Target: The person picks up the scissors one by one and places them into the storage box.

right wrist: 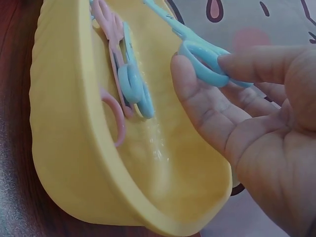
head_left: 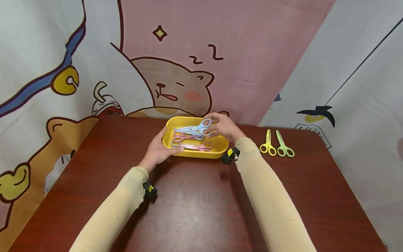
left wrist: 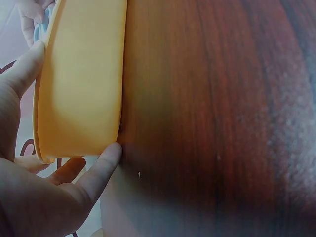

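A yellow plastic basket stands near the back edge of the table. My left hand holds its left end, thumb over the front rim and fingers against the outside wall, as the left wrist view also shows. Above the basket, my right hand pinches a pair of light blue scissors by a handle loop, blades pointing left. Inside the basket lie more scissors: pink ones, another blue pair and a pink-handled pair along the front wall. They partly overlap and some are hidden.
Yellow scissors and green scissors lie side by side on the brown table, right of the basket. A patterned cloth hangs directly behind the table's back edge.
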Tool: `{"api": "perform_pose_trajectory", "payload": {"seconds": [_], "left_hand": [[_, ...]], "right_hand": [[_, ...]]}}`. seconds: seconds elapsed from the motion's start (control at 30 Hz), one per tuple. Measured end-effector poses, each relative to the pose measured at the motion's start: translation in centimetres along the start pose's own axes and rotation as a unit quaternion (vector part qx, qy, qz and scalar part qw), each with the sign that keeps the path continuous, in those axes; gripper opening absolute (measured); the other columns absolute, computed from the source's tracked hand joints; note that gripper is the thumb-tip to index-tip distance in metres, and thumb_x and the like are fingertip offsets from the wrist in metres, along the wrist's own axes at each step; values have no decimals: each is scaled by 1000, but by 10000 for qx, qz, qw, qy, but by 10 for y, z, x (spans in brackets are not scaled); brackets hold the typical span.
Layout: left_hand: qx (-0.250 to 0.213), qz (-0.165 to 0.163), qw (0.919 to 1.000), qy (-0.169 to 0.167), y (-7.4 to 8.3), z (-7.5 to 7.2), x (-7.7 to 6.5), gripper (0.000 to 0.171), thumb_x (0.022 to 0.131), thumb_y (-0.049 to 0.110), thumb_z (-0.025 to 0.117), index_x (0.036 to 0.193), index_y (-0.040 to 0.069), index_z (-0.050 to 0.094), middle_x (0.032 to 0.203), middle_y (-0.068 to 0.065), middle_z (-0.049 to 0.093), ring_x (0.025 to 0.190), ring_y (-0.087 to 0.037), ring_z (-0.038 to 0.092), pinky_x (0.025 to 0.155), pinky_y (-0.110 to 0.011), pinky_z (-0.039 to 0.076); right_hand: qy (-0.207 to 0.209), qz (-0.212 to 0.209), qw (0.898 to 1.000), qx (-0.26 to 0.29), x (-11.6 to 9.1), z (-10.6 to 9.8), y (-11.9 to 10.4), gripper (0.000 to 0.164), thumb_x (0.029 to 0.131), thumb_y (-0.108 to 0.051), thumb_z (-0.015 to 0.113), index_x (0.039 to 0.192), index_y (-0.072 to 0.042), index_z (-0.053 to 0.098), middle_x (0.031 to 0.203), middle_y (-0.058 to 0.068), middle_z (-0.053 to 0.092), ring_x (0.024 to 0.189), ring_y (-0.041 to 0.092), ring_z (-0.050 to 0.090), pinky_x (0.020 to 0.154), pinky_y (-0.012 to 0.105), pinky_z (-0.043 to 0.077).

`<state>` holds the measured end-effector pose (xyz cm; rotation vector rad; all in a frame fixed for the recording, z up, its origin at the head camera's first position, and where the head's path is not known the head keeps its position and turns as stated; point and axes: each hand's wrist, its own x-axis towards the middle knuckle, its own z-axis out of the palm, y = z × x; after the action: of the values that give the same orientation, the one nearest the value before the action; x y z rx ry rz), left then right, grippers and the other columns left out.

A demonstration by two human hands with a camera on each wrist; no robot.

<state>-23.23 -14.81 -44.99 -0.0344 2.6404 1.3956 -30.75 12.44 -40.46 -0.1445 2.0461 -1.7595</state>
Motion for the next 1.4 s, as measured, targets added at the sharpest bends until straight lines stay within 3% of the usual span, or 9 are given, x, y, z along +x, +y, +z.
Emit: {"api": "perform_pose_trajectory", "payload": {"seconds": [0.17,0.43,0.57,0.83,1.07,1.23,1.4], "left_hand": [[-8,14,10000,24,-1,0,0,122,77,42,92,167,14,14,165,-21,30,144,-38,38,120,-50,33],[-27,23,10000,22,-3,0,0,122,77,43,92,167,14,14,165,-21,30,144,-37,38,119,-50,33],[-42,20,10000,22,-3,0,0,122,77,42,92,167,14,15,165,-20,30,144,-38,37,120,-51,32],[-22,8,10000,2,-5,0,-1,122,77,44,91,167,15,14,166,-20,29,146,-38,35,120,-52,31],[-22,25,10000,-8,-5,-1,-1,122,77,44,91,167,14,14,166,-20,28,147,-38,34,120,-52,31],[-19,16,10000,-7,-4,-1,-1,123,77,44,91,167,14,14,166,-20,28,147,-38,34,121,-51,30],[-3,40,10000,-10,-4,-1,1,123,76,45,92,167,15,15,166,-20,29,148,-38,34,121,-52,30]], "right_hand": [[-120,81,9999,-61,2,3,3,55,92,18,58,146,5,49,125,19,62,93,31,72,95,60,53],[-218,102,9991,-359,3,9,6,55,90,17,59,144,7,51,115,20,61,92,32,72,87,52,60],[-267,116,9986,-452,4,12,7,53,89,18,60,141,8,53,111,21,59,89,30,71,88,54,59],[-389,212,9978,-499,7,17,11,56,90,17,61,145,7,49,122,23,59,86,27,72,86,51,60],[-350,378,9975,-490,7,18,13,55,90,19,59,144,10,47,119,22,58,85,27,71,85,51,60],[-390,401,9954,-781,5,18,13,51,90,18,58,139,11,50,117,23,58,83,26,70,81,47,62],[-408,461,9930,-1012,7,18,16,55,89,16,58,143,12,48,128,28,57,83,26,68,77,42,62]]}}
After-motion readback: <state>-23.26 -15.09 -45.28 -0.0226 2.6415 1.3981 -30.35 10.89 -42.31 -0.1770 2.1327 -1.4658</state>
